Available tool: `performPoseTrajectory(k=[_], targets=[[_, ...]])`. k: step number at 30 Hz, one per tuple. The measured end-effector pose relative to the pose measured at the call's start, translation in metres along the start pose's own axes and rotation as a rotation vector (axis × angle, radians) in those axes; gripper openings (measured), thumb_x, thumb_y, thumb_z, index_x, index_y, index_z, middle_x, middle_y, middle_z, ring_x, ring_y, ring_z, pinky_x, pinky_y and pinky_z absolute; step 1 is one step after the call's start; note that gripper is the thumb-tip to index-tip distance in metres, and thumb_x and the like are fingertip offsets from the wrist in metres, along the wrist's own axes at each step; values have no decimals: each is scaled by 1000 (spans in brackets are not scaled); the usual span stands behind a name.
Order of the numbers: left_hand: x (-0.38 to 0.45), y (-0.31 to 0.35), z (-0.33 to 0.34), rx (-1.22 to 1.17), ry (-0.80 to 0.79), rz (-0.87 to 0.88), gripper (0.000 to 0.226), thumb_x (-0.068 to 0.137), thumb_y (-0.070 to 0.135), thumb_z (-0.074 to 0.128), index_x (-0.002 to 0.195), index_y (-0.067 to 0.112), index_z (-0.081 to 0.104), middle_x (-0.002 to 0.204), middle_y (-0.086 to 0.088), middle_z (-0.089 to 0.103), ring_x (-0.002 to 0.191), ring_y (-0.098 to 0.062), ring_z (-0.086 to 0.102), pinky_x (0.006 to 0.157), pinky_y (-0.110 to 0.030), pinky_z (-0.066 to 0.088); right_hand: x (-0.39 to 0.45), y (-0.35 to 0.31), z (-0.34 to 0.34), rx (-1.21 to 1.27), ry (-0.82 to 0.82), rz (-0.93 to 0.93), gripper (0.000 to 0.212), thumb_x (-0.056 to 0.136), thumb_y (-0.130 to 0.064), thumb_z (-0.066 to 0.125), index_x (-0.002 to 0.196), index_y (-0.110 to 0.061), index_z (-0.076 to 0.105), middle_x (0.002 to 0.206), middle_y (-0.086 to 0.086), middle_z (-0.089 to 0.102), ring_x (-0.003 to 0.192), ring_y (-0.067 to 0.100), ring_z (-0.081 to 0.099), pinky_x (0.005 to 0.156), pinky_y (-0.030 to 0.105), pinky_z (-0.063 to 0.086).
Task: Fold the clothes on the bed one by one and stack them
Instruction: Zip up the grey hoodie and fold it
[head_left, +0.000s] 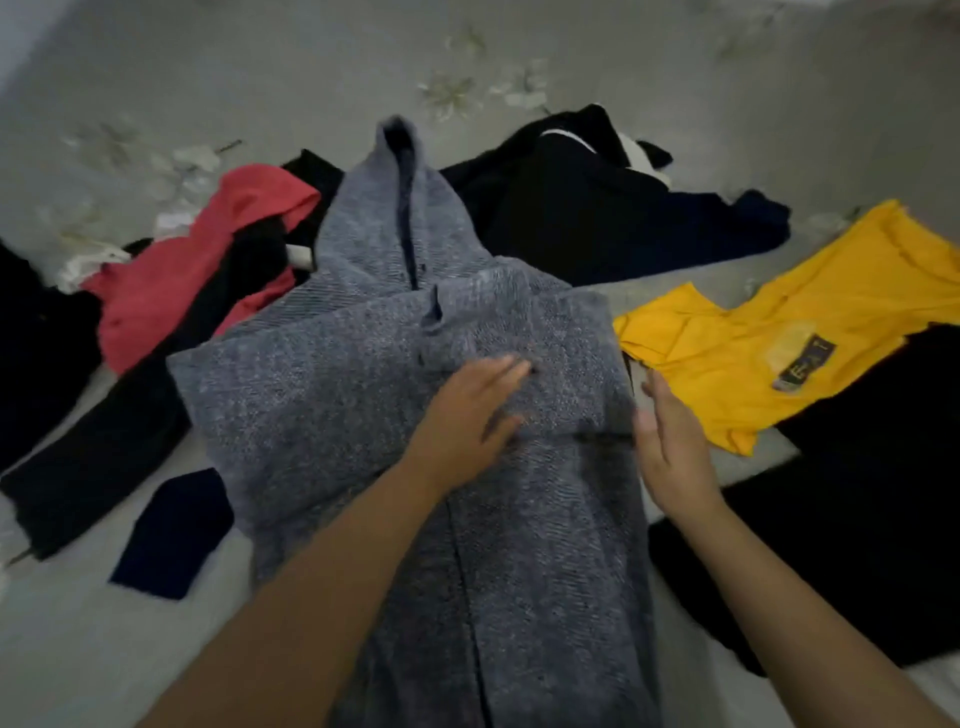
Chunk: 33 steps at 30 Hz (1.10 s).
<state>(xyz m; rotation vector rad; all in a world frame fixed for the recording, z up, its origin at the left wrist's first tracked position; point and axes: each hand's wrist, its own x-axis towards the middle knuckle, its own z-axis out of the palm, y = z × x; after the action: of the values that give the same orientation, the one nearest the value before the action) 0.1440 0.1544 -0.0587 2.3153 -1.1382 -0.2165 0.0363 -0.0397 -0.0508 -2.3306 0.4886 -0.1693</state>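
A grey knitted hooded garment (363, 395) lies spread in the middle of the bed, hood pointing away from me, with its sleeves folded across the chest. My left hand (472, 410) lies flat on the folded sleeve with straight fingers. My right hand (670, 447) is at the garment's right edge, fingers straight and held edge-on; whether it touches the cloth is unclear. Neither hand holds anything.
A yellow T-shirt (779, 338) lies to the right, partly on a black garment (872, 493). A red garment (171, 291) and a long black piece (104, 441) lie left, a dark navy cloth (171, 535) near left, dark clothes (597, 208) behind. The bed sheet (311, 78) is pale with flowers.
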Motion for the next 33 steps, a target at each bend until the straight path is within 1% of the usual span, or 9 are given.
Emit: performPoseTrajectory(k=[4, 11, 15, 18, 20, 22, 28, 31, 33], targets=[[-35, -33, -4, 261, 53, -227, 50, 86, 31, 38, 124, 0, 51, 120, -20, 60, 111, -43, 55, 89, -59, 40, 13, -4, 27, -109, -83, -20, 86, 80, -66, 30, 143, -9, 24, 142, 16, 37, 131, 30, 34, 107, 42, 28], [-72, -84, -12, 464, -229, -502, 84, 89, 66, 9, 127, 4, 52, 129, -26, 50, 116, -50, 47, 85, -65, 37, 67, -53, 92, -468, -224, -134, 89, 80, -69, 37, 147, -19, 5, 155, 11, -4, 142, 29, -1, 113, 46, 9], [-84, -99, -12, 477, -235, -486, 82, 86, 70, 10, 133, 12, 44, 131, -25, 49, 124, -43, 35, 86, -65, 34, 89, -55, 103, -393, 19, -253, 42, 79, -33, 66, 108, -3, 63, 112, 21, 58, 102, 38, 55, 82, 45, 45], [-87, -102, -12, 527, -206, -387, 75, 79, 65, 48, 135, 16, 36, 134, -21, 46, 123, -38, 29, 86, -65, 31, 92, -59, 87, -121, 164, -110, 28, 87, -25, 59, 78, 1, 64, 75, 13, 57, 71, 26, 52, 59, 28, 27], [-86, -103, -14, 551, -194, -320, 98, 52, 32, 88, 136, 17, 38, 130, -21, 51, 120, -44, 40, 83, -68, 33, 91, -56, 65, 146, 281, 167, 29, 92, -26, 52, 84, -1, 62, 79, 16, 56, 74, 23, 49, 59, 29, 25], [-88, -109, -24, 555, -176, -282, 110, 39, 10, 93, 132, 14, 35, 131, -18, 50, 116, -49, 46, 88, -67, 32, 86, -42, 43, 355, 449, 386, 35, 94, -27, 48, 97, 5, 64, 95, 21, 63, 86, 22, 54, 70, 31, 37], [-90, -113, -61, 548, -742, -305, 77, 92, 51, 34, 125, 26, -31, 142, 7, -30, 138, -30, -22, 111, -52, -6, 35, 0, 50, 71, 92, 776, 43, 94, -35, 46, 102, 5, 59, 107, 28, 58, 101, 38, 55, 87, 41, 43], [-86, -106, -64, 334, -703, -332, 108, 53, 92, -6, 138, 25, -17, 147, 7, -16, 142, -25, -9, 112, -50, 0, 29, -4, 57, -183, 195, 666, 48, 90, -34, 52, 116, 6, 49, 120, 25, 51, 113, 38, 47, 89, 41, 39], [-75, -111, -65, 253, -390, -275, 102, 73, 81, 0, 142, 10, 27, 148, -11, 26, 136, -35, 25, 107, -55, 22, 37, -16, 57, -332, 259, 459, 50, 89, -35, 51, 117, 7, 49, 122, 28, 48, 115, 40, 43, 90, 44, 36]])
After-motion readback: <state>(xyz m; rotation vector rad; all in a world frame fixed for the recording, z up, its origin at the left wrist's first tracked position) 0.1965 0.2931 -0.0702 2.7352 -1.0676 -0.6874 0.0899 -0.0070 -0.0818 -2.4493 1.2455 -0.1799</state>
